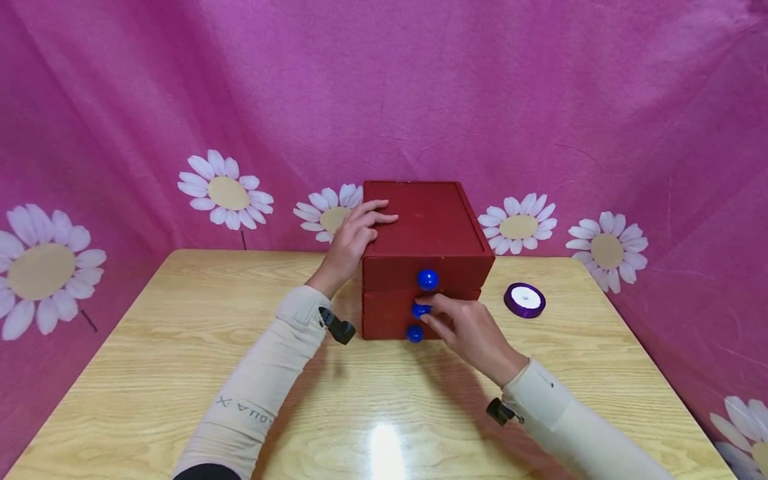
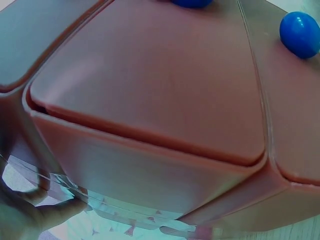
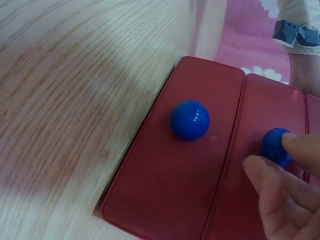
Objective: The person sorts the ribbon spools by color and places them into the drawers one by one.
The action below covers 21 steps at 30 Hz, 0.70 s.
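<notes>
A red box of drawers (image 1: 420, 223) stands on the table, with round blue knobs down its front. My left hand (image 1: 353, 241) rests on the box's top left edge, its fingers lying over the top. In the left wrist view part of that hand (image 2: 25, 215) shows at the lower left, against the box's side. Thumb and fingers of my right hand (image 1: 474, 333) pinch the middle knob (image 3: 272, 145). Above it is the top knob (image 1: 428, 279), and below it the bottom knob (image 3: 190, 120); neither is touched. The drawer fronts look closed in the right wrist view.
A purple ribbon spool (image 1: 525, 300) with a white centre lies on the wooden table (image 1: 198, 347), right of the box. Behind the table hangs a pink cloth (image 1: 420, 87) with large daisies. Each wrist carries a small black camera.
</notes>
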Motion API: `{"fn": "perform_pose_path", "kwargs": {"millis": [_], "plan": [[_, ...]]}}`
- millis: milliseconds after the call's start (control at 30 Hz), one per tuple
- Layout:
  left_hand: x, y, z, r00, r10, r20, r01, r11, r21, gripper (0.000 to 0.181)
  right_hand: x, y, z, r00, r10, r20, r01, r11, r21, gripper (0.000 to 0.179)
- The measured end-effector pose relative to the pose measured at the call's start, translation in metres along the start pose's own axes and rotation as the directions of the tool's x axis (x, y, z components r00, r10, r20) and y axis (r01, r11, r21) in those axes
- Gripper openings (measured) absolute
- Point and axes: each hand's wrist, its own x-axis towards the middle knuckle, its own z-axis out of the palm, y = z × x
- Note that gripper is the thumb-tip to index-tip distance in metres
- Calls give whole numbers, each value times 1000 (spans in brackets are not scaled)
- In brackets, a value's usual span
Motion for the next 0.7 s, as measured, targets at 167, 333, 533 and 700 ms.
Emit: {"fn": "perform_pose_path", "kwargs": {"millis": [167,333,533,700], "plan": [[1,0,0,1000,5,3,-5,1000,7,46,0,2,3,1000,-7,-18,7,1000,11,34],[1,3,0,1000,5,6,-5,1000,13,47,-2,2,5,999,-1,-41,2,1000,8,33],[0,4,-1,1000,-8,10,8,1000,3,46,-5,1,6,993,74,-88,-77,997,-20,28],[0,3,-1,1000,-16,11,16,1000,-4,46,-10,4,7,981,182,-67,-183,983,-9,19]]}}
